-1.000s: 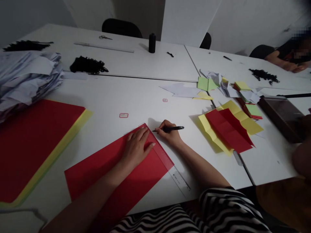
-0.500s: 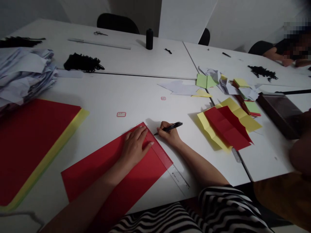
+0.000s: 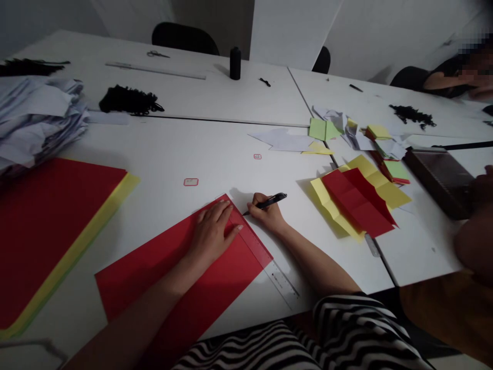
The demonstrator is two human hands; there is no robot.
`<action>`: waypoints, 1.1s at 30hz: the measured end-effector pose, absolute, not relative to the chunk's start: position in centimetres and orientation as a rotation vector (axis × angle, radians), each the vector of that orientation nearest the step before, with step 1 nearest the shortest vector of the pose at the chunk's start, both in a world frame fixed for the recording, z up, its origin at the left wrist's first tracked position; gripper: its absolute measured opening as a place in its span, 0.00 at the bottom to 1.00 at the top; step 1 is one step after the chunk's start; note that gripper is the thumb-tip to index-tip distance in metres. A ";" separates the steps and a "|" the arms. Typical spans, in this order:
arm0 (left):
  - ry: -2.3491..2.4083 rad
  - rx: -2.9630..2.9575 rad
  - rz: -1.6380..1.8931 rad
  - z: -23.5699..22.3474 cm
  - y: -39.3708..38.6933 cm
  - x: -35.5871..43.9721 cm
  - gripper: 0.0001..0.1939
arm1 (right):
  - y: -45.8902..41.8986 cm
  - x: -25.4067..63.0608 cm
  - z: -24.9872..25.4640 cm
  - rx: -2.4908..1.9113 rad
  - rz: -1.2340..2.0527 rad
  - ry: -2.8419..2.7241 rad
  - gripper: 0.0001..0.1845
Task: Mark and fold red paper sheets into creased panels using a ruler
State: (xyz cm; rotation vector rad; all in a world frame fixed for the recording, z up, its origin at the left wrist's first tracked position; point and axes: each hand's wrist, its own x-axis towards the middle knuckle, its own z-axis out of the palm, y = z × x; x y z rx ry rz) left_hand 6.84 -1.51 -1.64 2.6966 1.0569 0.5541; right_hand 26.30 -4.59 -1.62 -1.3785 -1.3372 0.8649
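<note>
One red sheet (image 3: 162, 262) under flat left hand (image 3: 213, 228); right hand (image 3: 267, 213) grips black pen (image 3: 271, 201) beside edge.

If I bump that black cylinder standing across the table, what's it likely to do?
The black cylinder would probably tip if pushed near its top, since it stands upright and looks narrow for its height. Once down, its rounded side might let it roll across the flat tabletop. Its weight I can't judge.
</note>
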 end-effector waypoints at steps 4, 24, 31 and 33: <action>1.062 2.692 0.557 -1.7 -1.5 6.8 0.23 | -4.6 26.3 -1.7 -1.341 0.880 -1.332 0.16; 1.056 2.745 0.561 -1.8 -1.5 6.8 0.23 | -4.5 26.3 -1.9 -1.282 0.880 -1.307 0.16; 1.035 2.763 0.602 -2.0 -1.4 6.8 0.22 | -4.1 26.8 -1.9 -1.244 0.865 -1.125 0.17; 1.029 2.761 0.609 -2.1 -1.3 6.7 0.23 | -3.8 27.3 -1.7 -1.212 0.881 -1.012 0.18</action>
